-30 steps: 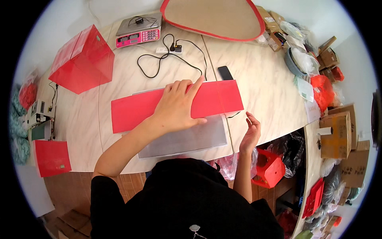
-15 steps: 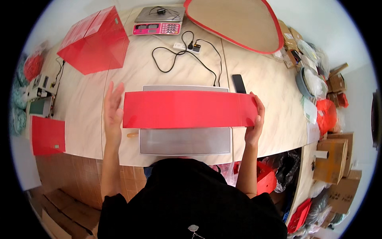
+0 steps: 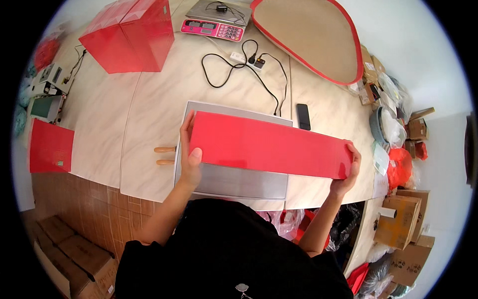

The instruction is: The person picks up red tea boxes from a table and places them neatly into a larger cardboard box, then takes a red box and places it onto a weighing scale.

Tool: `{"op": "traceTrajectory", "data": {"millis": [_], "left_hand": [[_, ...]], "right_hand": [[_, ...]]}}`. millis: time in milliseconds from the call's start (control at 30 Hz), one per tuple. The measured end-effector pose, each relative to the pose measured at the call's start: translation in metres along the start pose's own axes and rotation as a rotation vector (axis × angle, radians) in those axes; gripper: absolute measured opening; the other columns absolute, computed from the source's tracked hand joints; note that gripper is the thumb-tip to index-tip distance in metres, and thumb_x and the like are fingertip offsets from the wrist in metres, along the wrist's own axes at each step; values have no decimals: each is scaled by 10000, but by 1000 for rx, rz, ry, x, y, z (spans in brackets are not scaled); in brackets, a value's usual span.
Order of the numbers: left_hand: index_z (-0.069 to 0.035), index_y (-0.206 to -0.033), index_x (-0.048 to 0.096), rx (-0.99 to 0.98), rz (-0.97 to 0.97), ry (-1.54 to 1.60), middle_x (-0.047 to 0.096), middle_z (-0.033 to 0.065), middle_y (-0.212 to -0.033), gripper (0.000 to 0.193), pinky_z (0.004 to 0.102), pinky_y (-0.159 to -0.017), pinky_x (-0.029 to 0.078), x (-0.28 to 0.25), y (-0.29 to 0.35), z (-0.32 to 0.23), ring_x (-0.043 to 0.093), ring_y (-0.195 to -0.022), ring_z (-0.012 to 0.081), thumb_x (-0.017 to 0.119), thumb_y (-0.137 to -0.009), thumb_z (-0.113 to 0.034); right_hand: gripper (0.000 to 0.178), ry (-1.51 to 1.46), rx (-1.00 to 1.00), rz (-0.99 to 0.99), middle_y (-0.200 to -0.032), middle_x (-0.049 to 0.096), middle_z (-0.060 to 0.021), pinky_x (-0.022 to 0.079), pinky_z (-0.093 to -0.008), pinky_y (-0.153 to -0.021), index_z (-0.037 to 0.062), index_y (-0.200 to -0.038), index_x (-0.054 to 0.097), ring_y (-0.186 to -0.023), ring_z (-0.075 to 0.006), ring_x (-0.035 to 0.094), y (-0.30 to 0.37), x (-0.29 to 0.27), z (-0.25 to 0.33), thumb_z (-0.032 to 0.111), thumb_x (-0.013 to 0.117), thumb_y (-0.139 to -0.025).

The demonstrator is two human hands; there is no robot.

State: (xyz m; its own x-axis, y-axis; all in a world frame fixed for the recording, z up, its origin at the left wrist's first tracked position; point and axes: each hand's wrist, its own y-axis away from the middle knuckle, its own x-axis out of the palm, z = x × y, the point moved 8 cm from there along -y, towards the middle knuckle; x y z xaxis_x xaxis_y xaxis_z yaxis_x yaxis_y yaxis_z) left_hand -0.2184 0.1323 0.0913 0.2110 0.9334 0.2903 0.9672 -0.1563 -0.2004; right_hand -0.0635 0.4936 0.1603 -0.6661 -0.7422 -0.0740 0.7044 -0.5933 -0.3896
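A long red box (image 3: pixel 269 144) is held across the middle of the head view, its right end tilted nearer to me. My left hand (image 3: pixel 190 162) presses against its left end, thumb over the near corner. Around the opposite end my right hand (image 3: pixel 350 172) is closed, with the thumb at the near edge and fingers along the end. Beneath the box is a grey flat panel with a pale border (image 3: pixel 234 180) on the marbled table, partly covered. Two wooden handles (image 3: pixel 165 155) stick out to the panel's left.
Red boxes (image 3: pixel 130 42) are stacked at the back left, beside a pink-and-silver scale (image 3: pixel 215 25). A black cable (image 3: pixel 230 74) lies near a phone (image 3: pixel 303 116). A red-rimmed tan board (image 3: pixel 311 37) is at the back; cartons (image 3: pixel 398 222) stand on the right.
My left hand, open and apart from the box before, has closed against its left end. The box has shifted right and tilted, my right hand moving with it. The whole view has turned slightly.
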Motion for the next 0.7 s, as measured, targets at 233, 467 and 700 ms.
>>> {"op": "traceTrajectory", "data": {"millis": [233,467,700], "left_hand": [[9,-1414,236,94,-17,-64,399,167,-1330,977,399,-1063,267,-13,-7,-6,380,-1252,261,504,-774,-678],[12,-1403,269,184,-181,-245,376,152,-1376,978,398,-1063,296,-95,-7,-26,373,-1278,250,469,-770,-706],[-18,-1392,290,198,-356,-212,311,67,-1455,798,361,-987,448,-213,-5,-71,504,-1206,237,385,-865,-609]], "right_hand": [[564,-26,24,-9,-1237,516,-179,379,-391,-1021,-11,-1186,506,-1178,-277,487,2,9,-5,467,403,-904],[610,-159,79,45,-1249,498,-194,326,-405,-1037,-32,-1161,510,-1197,-293,453,20,84,-36,496,481,-858],[688,-184,-3,229,-1325,404,-193,259,-412,-1059,12,-1162,530,-1256,-302,386,62,196,-22,609,475,-824]]}}
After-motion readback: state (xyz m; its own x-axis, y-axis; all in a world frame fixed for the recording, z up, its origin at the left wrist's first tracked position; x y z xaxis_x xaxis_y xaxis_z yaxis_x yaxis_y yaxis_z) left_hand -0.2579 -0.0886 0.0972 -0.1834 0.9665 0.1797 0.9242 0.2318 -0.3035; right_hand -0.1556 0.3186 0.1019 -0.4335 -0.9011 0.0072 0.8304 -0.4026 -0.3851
